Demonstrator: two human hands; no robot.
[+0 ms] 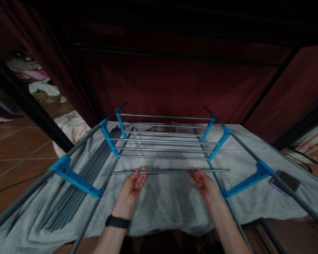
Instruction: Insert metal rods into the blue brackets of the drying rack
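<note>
A thin grey metal rod (169,171) lies crosswise in both hands, above a grey cloth. My left hand (132,183) pinches it left of the middle, palm turned up. Fingers of my right hand (203,182) close on it right of the middle. Around them is a rack frame of grey tubes with blue plastic brackets. The near left bracket (76,180) and near right bracket (246,181) have no crossbars between them. Farther back, several crossbars (164,141) join the other brackets. The held rod's ends appear apart from the near brackets.
Several loose grey tubes (79,183) lie bundled on the grey cloth (172,204) at the left. A phone (284,182) rests on the cloth at the right, partly behind a tube. A dark red panel (161,84) stands behind the rack. Tiled floor (13,151) shows at the left.
</note>
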